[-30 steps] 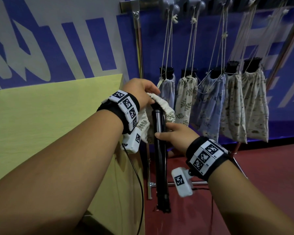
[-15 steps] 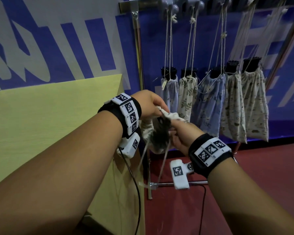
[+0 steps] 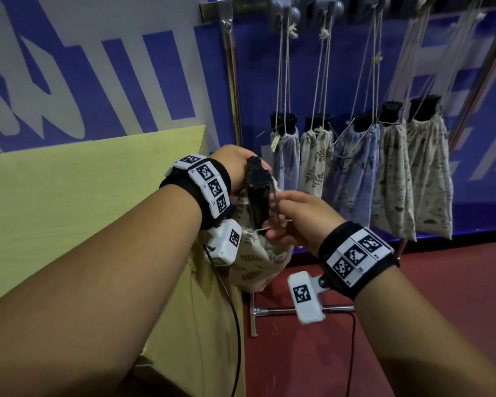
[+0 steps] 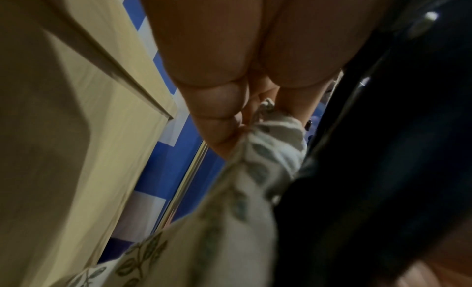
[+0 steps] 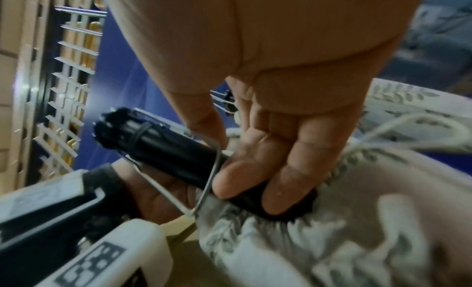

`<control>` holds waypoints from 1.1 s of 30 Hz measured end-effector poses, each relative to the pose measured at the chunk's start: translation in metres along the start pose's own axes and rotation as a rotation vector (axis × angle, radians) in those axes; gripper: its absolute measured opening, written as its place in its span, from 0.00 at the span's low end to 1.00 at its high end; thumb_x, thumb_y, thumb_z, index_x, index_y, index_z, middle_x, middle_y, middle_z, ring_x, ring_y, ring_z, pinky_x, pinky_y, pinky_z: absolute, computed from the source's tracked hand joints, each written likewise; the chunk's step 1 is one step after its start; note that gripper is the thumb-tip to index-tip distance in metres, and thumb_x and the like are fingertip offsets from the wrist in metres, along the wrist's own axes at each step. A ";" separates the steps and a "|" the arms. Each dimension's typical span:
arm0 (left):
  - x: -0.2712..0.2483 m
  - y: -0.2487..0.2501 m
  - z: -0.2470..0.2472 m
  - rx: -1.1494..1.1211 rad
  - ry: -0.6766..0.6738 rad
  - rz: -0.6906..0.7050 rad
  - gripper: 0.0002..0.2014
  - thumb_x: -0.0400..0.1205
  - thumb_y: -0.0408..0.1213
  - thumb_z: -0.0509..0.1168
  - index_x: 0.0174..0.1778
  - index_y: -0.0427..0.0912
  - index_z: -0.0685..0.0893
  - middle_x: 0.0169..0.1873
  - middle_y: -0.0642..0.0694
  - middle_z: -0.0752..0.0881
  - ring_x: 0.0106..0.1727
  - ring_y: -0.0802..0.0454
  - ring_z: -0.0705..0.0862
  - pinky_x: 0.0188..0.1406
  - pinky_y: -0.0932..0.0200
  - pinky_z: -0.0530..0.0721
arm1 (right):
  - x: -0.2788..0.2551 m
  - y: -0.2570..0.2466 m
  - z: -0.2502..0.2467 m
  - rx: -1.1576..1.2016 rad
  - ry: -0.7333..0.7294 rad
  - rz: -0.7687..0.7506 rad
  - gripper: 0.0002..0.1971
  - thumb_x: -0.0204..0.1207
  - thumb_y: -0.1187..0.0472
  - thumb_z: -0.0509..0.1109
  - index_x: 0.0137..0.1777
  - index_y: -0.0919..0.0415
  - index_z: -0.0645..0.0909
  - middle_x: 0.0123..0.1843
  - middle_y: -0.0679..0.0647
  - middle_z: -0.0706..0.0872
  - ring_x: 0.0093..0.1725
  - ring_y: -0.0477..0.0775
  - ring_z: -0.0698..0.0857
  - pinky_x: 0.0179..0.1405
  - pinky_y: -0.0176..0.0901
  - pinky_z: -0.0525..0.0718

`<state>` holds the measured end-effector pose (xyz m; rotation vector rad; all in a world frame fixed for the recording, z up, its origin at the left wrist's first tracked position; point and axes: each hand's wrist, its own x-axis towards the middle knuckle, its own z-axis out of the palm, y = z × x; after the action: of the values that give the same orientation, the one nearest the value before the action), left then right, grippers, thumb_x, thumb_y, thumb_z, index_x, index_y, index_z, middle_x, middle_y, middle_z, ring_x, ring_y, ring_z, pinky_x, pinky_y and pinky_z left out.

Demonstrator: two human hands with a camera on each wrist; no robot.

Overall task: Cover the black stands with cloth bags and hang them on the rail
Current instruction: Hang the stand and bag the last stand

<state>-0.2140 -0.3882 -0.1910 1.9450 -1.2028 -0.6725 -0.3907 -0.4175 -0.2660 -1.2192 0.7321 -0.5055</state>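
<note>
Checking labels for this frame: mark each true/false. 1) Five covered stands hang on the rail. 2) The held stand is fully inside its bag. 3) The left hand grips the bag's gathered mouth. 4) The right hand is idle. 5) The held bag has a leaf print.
1) True: five bagged stands hang from the rail.
2) False: the black stand sticks out above the leaf-print bag.
3) True: left hand.
4) False: the right hand grips the stand.
5) True.
</note>
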 end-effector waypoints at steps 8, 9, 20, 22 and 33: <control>-0.004 0.005 -0.004 -0.016 -0.100 -0.061 0.10 0.87 0.30 0.69 0.57 0.42 0.94 0.46 0.41 0.94 0.48 0.43 0.92 0.41 0.59 0.91 | -0.005 0.002 0.005 -0.562 0.019 -0.297 0.26 0.79 0.55 0.83 0.76 0.41 0.84 0.37 0.50 0.90 0.40 0.57 0.92 0.47 0.55 0.92; -0.006 0.006 -0.002 -0.019 -0.110 -0.067 0.10 0.87 0.30 0.69 0.58 0.43 0.94 0.48 0.40 0.94 0.52 0.41 0.93 0.48 0.54 0.93 | -0.004 0.003 0.005 -0.676 0.064 -0.343 0.24 0.78 0.51 0.82 0.74 0.39 0.85 0.40 0.47 0.90 0.43 0.53 0.91 0.48 0.54 0.91; -0.019 0.011 0.010 -0.363 -0.255 -0.104 0.23 0.83 0.14 0.50 0.54 0.36 0.87 0.32 0.43 0.90 0.27 0.51 0.86 0.21 0.66 0.82 | -0.001 -0.003 -0.016 -0.519 0.315 -0.413 0.09 0.81 0.52 0.81 0.57 0.49 0.86 0.42 0.49 0.94 0.41 0.44 0.94 0.42 0.35 0.91; -0.023 0.013 0.009 -0.376 -0.338 -0.061 0.29 0.79 0.08 0.47 0.57 0.39 0.86 0.33 0.46 0.90 0.23 0.57 0.85 0.16 0.68 0.76 | 0.001 -0.002 -0.019 -0.390 0.263 -0.390 0.11 0.82 0.57 0.82 0.62 0.56 0.88 0.42 0.56 0.95 0.41 0.49 0.96 0.47 0.43 0.95; -0.017 0.007 0.011 -0.306 -0.267 0.098 0.30 0.71 0.36 0.81 0.71 0.53 0.86 0.62 0.37 0.90 0.66 0.39 0.88 0.73 0.33 0.83 | 0.002 -0.003 -0.019 -0.053 0.191 -0.291 0.11 0.86 0.73 0.72 0.63 0.61 0.83 0.43 0.60 0.92 0.45 0.59 0.94 0.48 0.54 0.94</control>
<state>-0.2332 -0.3781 -0.1905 1.5686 -1.2607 -1.0242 -0.4030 -0.4322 -0.2671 -1.3477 0.7357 -0.8562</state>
